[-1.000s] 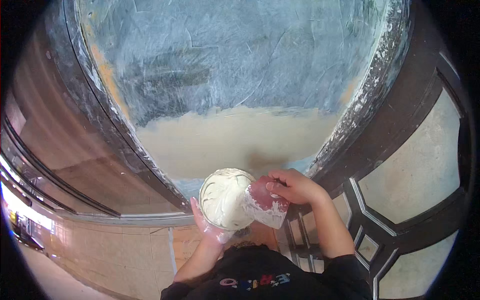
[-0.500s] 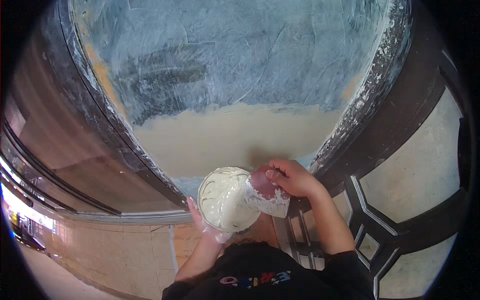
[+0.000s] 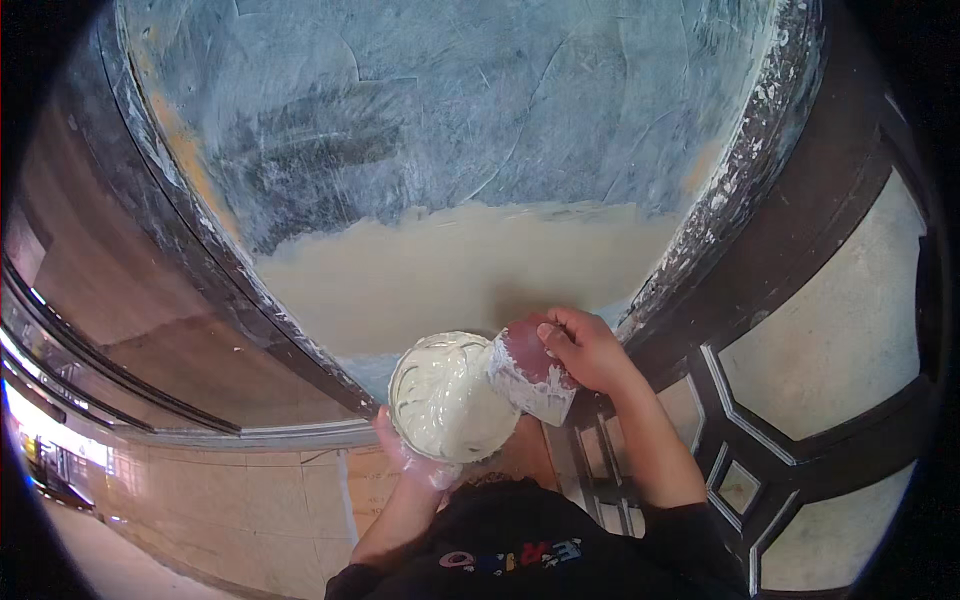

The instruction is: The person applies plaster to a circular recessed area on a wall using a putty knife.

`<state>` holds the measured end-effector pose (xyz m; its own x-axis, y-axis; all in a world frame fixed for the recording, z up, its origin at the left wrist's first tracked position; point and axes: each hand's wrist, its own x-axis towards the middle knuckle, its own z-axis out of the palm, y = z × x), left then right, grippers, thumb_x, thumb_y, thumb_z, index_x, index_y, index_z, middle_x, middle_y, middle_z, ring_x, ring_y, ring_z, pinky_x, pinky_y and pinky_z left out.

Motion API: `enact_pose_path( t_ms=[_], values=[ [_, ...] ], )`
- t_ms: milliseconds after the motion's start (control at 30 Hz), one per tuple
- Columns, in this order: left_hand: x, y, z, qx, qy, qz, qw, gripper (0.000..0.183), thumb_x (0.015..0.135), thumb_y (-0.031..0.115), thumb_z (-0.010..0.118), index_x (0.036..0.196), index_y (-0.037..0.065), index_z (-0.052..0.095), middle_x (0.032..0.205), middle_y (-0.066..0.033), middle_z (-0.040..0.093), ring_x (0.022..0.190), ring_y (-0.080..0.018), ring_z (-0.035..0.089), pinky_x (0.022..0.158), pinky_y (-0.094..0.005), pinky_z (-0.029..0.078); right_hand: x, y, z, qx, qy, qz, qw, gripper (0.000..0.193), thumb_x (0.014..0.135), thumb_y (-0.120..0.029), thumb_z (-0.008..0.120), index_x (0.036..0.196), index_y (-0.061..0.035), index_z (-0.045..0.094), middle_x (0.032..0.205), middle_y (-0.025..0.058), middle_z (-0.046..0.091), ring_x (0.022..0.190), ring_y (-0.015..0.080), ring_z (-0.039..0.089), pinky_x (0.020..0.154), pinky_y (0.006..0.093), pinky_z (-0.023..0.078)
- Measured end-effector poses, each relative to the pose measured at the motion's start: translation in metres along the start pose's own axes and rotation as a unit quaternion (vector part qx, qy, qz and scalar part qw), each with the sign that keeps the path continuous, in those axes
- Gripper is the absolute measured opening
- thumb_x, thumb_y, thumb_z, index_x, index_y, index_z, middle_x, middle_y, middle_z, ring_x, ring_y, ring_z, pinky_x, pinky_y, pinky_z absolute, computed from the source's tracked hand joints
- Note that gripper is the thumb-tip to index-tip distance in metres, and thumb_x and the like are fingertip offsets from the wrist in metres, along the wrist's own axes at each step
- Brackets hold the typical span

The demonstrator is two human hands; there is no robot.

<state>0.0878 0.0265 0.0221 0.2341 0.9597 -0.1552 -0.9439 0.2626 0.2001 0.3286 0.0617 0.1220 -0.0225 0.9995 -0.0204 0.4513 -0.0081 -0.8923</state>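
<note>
A round tub [image 3: 394,412] full of creamy off-white putty [image 3: 450,395] is held low in front of me. My left hand [image 3: 418,458], smeared with white, closes round its left and near side. At the tub's right edge, my right hand [image 3: 592,355] grips a wide putty scraper [image 3: 528,365] with a dark red upper part. White putty coats the scraper's lower edge, which lies tilted beside and partly over the tub's rim. Whether blade and rim touch, I cannot tell.
Ahead rises a blue-grey wall panel [image 3: 400,130] with a smooth beige band [image 3: 450,260] across its lower part. Dark frames edge it, the right frame [image 3: 715,215] speckled white. A dark door with pale panes [image 3: 830,330] stands at right. Tiled floor [image 3: 230,490] lies lower left.
The scraper has tilted slightly and risen a little with my right hand, staying by the tub's right edge. The tub has shifted slightly left, still in my left hand.
</note>
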Motion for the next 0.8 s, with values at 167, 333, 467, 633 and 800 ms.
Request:
enact_pose_path(
  t_ms=[167,333,467,633,800],
  values=[
    [0.002,0.0,-0.004,-0.027,-0.025,0.013,0.999,0.078,0.09,0.06,0.034,0.149,0.007,0.034,0.151,-0.0186,0.037,0.134,-0.0394,0.041,0.111,-0.053,0.034,0.006,0.023,0.013,0.041,0.054,-0.001,0.998,0.024,0.097,-0.023,0.059,0.093,0.0008,0.06,0.069,0.0055,0.06,0.062,0.0107,0.054,0.057,0.03,0.045],
    [0.004,0.001,-0.005,-0.012,-0.032,0.025,0.999,0.079,0.09,0.058,0.037,0.149,0.007,0.032,0.152,-0.0187,0.035,0.135,-0.0397,0.04,0.111,-0.0535,0.034,0.01,0.032,0.024,0.105,0.097,0.001,0.99,0.027,0.097,-0.025,0.058,0.099,0.0014,0.061,0.072,0.0029,0.059,0.062,0.0103,0.053,0.057,0.0294,0.045],
    [0.002,0.003,-0.006,-0.043,-0.038,0.007,0.998,0.077,0.09,0.056,0.038,0.149,0.007,0.032,0.152,-0.0184,0.035,0.135,-0.0397,0.04,0.111,-0.054,0.034,0.011,0.034,0.021,0.122,0.08,0.036,0.989,0.027,0.098,-0.025,0.057,0.1,0.0016,0.061,0.074,0.0023,0.059,0.061,0.0098,0.051,0.056,0.0291,0.044],
    [0.002,0.005,-0.007,-0.067,-0.039,0.007,0.997,0.073,0.09,0.052,0.041,0.148,0.007,0.035,0.15,-0.0182,0.039,0.133,-0.0392,0.042,0.11,-0.0546,0.036,0.016,0.049,0.018,0.074,0.117,-0.025,0.99,0.027,0.097,-0.025,0.057,0.1,0.0019,0.062,0.072,0.0023,0.057,0.058,0.0085,0.049,0.051,0.0284,0.042],
    [-0.003,0.012,-0.01,-0.064,-0.07,-0.01,0.995,0.072,0.09,0.051,0.044,0.146,0.007,0.039,0.148,-0.0177,0.041,0.132,-0.0392,0.043,0.109,-0.0553,0.037,0.013,0.049,0.004,0.089,0.126,0.026,0.988,0.025,0.098,-0.024,0.057,0.098,0.0011,0.06,0.074,0.0032,0.057,0.066,0.0079,0.051,0.059,0.028,0.043]
  ],
)
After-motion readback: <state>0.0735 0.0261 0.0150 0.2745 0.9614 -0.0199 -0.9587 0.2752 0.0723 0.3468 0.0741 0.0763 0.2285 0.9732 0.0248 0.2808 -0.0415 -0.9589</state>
